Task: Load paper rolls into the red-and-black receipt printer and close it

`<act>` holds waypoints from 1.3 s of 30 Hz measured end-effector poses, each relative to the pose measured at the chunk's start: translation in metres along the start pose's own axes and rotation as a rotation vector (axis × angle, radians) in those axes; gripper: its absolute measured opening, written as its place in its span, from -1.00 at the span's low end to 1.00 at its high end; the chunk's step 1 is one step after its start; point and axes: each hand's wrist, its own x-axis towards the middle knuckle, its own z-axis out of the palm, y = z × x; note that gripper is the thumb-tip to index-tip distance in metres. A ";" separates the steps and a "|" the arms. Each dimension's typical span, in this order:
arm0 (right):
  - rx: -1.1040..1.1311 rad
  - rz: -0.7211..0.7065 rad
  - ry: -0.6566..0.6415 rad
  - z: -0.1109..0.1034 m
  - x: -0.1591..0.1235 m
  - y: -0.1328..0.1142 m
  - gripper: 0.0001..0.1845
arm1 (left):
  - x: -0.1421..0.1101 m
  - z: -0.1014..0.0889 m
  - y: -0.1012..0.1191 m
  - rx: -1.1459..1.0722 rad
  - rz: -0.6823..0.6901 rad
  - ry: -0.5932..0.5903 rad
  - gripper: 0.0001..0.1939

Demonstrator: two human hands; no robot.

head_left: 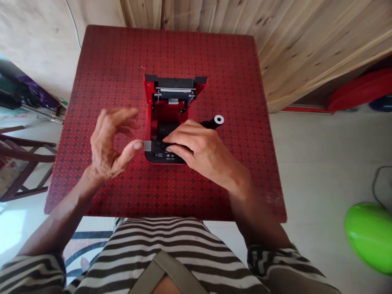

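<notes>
We're holding our left hand (112, 143) wide, right hand (203, 145) narrow at the printer (168, 112), grip unclear, hiding its front right corner, table (107, 73) reaching past all round.

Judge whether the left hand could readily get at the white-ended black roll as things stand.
Probably not readily: the open red device and the right hand lie between the left hand and the white-ended black roll.
</notes>
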 end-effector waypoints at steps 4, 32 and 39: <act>-0.096 -0.006 0.133 0.010 -0.006 -0.005 -0.80 | 0.058 -0.003 0.000 0.151 0.019 -0.003 -0.42; -0.401 -0.003 0.311 0.033 -0.036 -0.024 -0.71 | 0.001 0.023 -0.017 0.235 0.271 -0.255 -0.14; -0.354 0.034 0.323 0.030 -0.040 -0.027 -0.72 | 0.000 0.029 -0.017 0.231 0.403 -0.183 -0.12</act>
